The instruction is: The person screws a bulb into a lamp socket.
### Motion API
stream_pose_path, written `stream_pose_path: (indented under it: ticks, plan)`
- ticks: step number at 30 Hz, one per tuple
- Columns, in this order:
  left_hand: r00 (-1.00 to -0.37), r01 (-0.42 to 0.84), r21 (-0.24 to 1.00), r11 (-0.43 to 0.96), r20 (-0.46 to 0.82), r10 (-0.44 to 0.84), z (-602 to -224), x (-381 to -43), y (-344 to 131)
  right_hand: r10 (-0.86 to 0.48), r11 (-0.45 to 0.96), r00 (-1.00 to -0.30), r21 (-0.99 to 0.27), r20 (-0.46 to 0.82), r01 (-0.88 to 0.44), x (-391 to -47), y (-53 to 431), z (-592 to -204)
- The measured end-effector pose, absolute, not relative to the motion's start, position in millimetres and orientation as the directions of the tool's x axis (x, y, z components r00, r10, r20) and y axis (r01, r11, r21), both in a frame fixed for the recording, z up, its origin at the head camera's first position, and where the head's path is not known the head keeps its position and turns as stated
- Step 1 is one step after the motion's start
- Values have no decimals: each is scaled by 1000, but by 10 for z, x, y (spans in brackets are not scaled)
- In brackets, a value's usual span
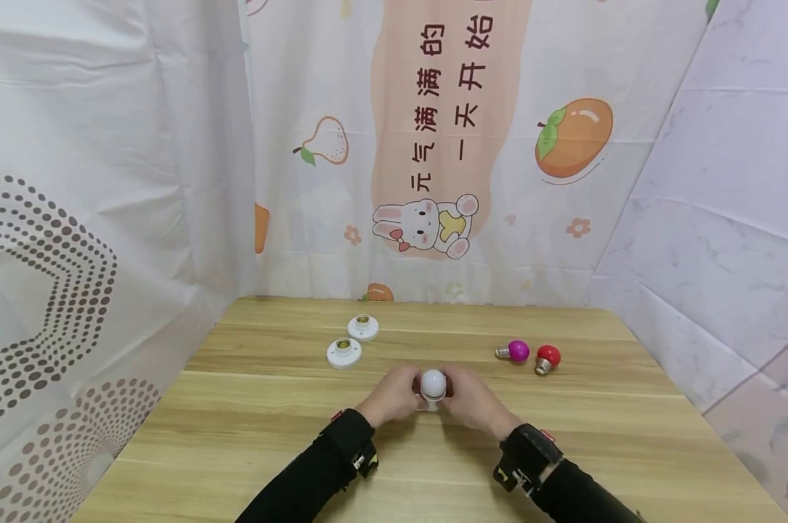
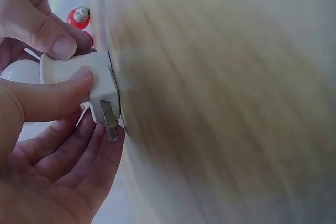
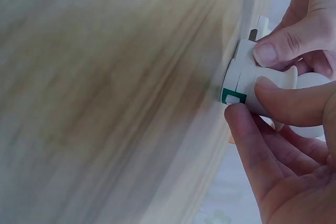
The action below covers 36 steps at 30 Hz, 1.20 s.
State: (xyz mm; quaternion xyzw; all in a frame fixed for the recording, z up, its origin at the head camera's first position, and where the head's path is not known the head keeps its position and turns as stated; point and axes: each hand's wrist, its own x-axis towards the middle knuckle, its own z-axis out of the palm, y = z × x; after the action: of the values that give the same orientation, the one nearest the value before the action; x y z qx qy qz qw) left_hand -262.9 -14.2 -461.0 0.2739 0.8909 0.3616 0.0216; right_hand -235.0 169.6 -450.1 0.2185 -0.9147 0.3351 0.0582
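Observation:
A white light bulb (image 1: pixel 433 383) sits upright in a white plug-in lamp holder (image 2: pixel 102 69). My left hand (image 1: pixel 395 394) grips the holder from the left, thumb on its near side. From the right, my right hand (image 1: pixel 470 399) grips the same holder, its thumb also lying along the body. A flat metal prong (image 2: pixel 109 121) sticks out of the base in the left wrist view. The right wrist view shows a green-framed switch (image 3: pixel 233 97) on the base's side. The base is at or close to the tabletop; exact contact cannot be told.
Two round white lamp sockets (image 1: pixel 363 327) (image 1: pixel 344 353) stand farther back on the left of the wooden table (image 1: pixel 269 436). A magenta bulb (image 1: pixel 518 351) and a red bulb (image 1: pixel 548 357) lie to the right. Printed curtains (image 1: pixel 315 240) hang behind the table.

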Motion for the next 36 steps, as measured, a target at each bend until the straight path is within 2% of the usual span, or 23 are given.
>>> stream_pose_path:
  ticks: [11, 20, 26, 36]
  plan:
    - [-867, 451, 620, 642, 133, 480, -4613, -2717, -100, -276, 721, -939, -602, 206, -344, -2472, 1629, -4540]
    - [-879, 442, 621, 647, 155, 452, -4643, -2983, -62, -229, 727, -949, -610, 217, -314, -2715, 1592, -4552]
    - [-908, 369, 679, 634, 119, 401, -4669, -3142, -4, -176, 753, -961, -600, 212, -270, -2865, 1570, -4535]
    - [-950, 298, 627, 720, 122, 287, -4651, -3218, 107, -96, 803, -972, -561, 213, -202, -3038, 1516, -4535]
